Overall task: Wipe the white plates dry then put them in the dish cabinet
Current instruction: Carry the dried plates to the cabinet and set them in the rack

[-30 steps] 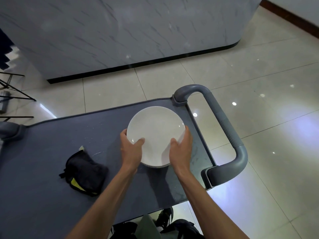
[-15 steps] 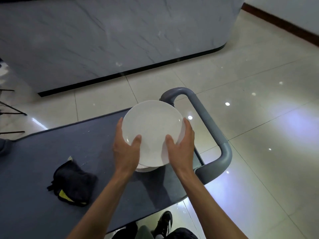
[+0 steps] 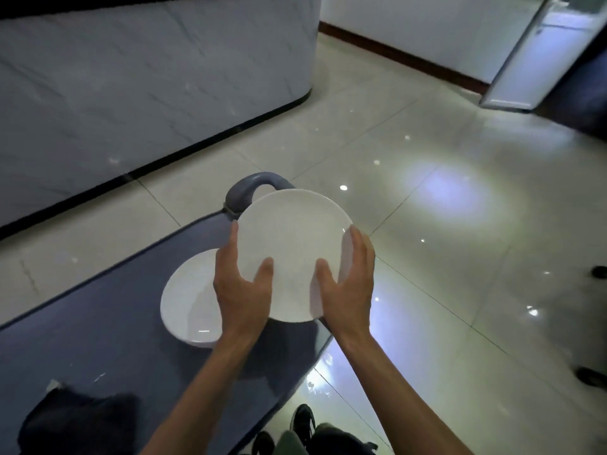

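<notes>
A white plate is held in the air over the right end of the grey cart top. My left hand grips its left rim, thumb on top and fingers underneath. My right hand grips the right rim the same way. A second white plate lies flat on the cart, below and to the left of the lifted one, partly hidden by my left hand.
A dark cloth lies on the cart at the lower left. The cart handle curves behind the lifted plate. A marble counter wall stands ahead; an open white door is at the far right. Glossy tile floor spreads to the right.
Both hands have lifted the top plate off the stack and carried it up and to the right. The plate underneath has come into view, and my view has swung right.
</notes>
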A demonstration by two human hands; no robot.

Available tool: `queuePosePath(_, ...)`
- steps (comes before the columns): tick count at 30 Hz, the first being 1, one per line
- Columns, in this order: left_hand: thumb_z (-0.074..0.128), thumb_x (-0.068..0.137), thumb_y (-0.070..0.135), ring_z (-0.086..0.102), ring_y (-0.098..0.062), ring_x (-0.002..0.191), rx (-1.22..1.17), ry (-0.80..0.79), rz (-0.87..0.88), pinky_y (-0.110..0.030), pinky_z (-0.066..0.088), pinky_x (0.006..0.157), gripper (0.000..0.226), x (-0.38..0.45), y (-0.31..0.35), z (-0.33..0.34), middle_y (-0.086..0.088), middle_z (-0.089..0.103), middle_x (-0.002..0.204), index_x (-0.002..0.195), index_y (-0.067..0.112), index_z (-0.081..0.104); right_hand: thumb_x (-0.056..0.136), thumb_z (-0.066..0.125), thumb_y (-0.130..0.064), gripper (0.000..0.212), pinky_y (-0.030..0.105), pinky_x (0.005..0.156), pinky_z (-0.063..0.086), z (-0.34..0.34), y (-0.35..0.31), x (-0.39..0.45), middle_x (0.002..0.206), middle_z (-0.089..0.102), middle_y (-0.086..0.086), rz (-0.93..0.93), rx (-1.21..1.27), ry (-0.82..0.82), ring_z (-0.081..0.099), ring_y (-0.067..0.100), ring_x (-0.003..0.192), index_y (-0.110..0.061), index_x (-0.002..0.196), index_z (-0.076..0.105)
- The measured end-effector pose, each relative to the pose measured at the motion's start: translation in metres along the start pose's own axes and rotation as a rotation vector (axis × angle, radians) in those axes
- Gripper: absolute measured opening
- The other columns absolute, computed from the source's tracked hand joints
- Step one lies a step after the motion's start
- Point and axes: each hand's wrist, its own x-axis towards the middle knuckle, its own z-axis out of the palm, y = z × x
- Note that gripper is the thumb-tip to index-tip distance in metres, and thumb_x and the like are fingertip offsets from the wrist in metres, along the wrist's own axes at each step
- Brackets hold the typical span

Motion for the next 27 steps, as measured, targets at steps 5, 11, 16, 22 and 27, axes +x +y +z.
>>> queuePosePath(5, 0.070, 0.091, 0.026, 0.038, 0.002, 0.123, -0.020, -0.176, 0.065, -0.013, 0.031, 0.096, 0.078, -0.015, 0.021, 0.043, 0.012, 0.042, 0.148, 0.153, 0.042, 0.026, 0.095, 0.066, -0.019, 0.071, 0.001, 0.106, 0.024, -0.051, 0.020, -0.005, 0.156, 0.026, -0.022, 0.082, -0.009, 0.130, 0.025, -0.010, 0.140, -0.030, 0.155, 0.029)
queuePosePath(11, 0.070, 0.090, 0.025, 0.042, 0.001, 0.121, -0.054, -0.364, 0.116, -0.010, 0.035, 0.095, 0.076, -0.036, 0.057, 0.120, 0.015, 0.042, 0.141, 0.153, 0.039, 0.029, 0.095, 0.063, -0.015, 0.070, -0.006, 0.097, 0.022, -0.120, 0.058, 0.009, 0.155, 0.026, -0.027, 0.176, 0.006, 0.302, 0.024, -0.021, 0.134, -0.027, 0.155, 0.031)
queuePosePath(16, 0.070, 0.088, 0.022, 0.045, 0.015, 0.118, -0.139, -0.515, 0.142, 0.003, 0.035, 0.087, 0.077, -0.066, 0.100, 0.213, 0.030, 0.044, 0.133, 0.151, 0.043, 0.031, 0.094, 0.064, -0.015, 0.071, -0.008, 0.094, 0.023, -0.201, 0.099, 0.033, 0.153, 0.026, -0.030, 0.236, 0.044, 0.453, 0.023, -0.026, 0.130, -0.030, 0.155, 0.032)
queuePosePath(22, 0.070, 0.086, 0.016, 0.040, 0.026, 0.120, -0.286, -0.676, 0.101, 0.007, 0.034, 0.082, 0.077, -0.123, 0.158, 0.330, 0.053, 0.037, 0.126, 0.149, 0.045, 0.035, 0.094, 0.066, -0.017, 0.071, -0.006, 0.095, 0.026, -0.316, 0.152, 0.062, 0.151, 0.027, -0.031, 0.301, 0.044, 0.622, 0.028, -0.019, 0.132, -0.032, 0.154, 0.032)
queuePosePath(27, 0.069, 0.087, 0.015, 0.040, 0.022, 0.124, -0.356, -0.810, 0.140, 0.006, 0.034, 0.086, 0.075, -0.180, 0.206, 0.407, 0.039, 0.043, 0.135, 0.150, 0.041, 0.037, 0.094, 0.066, -0.016, 0.071, -0.006, 0.098, 0.024, -0.404, 0.185, 0.065, 0.152, 0.026, -0.029, 0.312, -0.001, 0.742, 0.024, -0.027, 0.128, -0.029, 0.155, 0.031)
